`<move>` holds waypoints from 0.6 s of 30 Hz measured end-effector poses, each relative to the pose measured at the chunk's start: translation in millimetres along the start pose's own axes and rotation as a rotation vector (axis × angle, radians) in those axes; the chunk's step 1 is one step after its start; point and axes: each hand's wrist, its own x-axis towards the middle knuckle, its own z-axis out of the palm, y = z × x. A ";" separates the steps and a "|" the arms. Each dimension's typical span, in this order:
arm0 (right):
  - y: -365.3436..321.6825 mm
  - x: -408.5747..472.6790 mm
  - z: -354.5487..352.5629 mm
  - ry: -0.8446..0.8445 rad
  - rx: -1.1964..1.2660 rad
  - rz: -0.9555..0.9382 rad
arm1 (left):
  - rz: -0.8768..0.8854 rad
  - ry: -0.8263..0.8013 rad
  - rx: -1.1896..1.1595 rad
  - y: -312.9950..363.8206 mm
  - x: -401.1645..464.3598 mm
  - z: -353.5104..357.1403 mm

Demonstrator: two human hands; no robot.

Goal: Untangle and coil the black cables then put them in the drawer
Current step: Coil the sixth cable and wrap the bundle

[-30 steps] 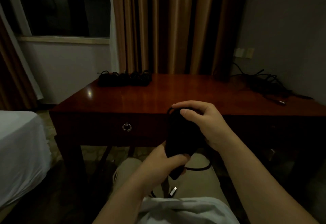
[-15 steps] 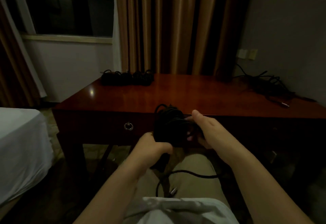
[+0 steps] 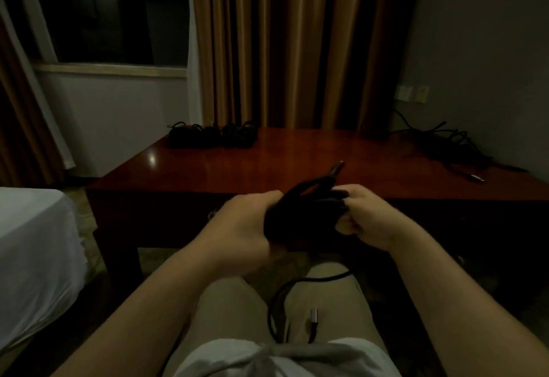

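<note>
Centrally, both hands clutched a coiled black cable [image 3: 300, 213] above the desk's near edge: left hand [image 3: 240, 222] gripped its left side, right hand [image 3: 362, 216] pinched its right, loose end trailing onto the lap

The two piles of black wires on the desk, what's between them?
In the head view, only bare polished desk top lies between the coiled cables at the back left and the tangled cables at the back right.

We get single head view only: looks forward and down from seated height, close over our lap, facing desk [image 3: 267, 165] front edge, curtain [image 3: 297, 43] beyond.
</note>
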 end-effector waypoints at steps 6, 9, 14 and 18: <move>29.2 -13.8 47.5 0.101 -0.197 0.087 | -0.315 0.208 -0.552 -18.8 21.5 7.2; 25.0 -18.5 66.2 0.067 -0.685 0.051 | -0.470 0.340 -0.528 -35.2 33.0 15.1; -16.5 -18.6 56.9 0.053 -1.060 -0.049 | -0.291 0.037 0.523 -37.2 26.3 37.0; -41.5 -9.3 34.3 -0.160 -0.977 -0.005 | -0.020 -0.230 0.735 -27.3 21.2 38.1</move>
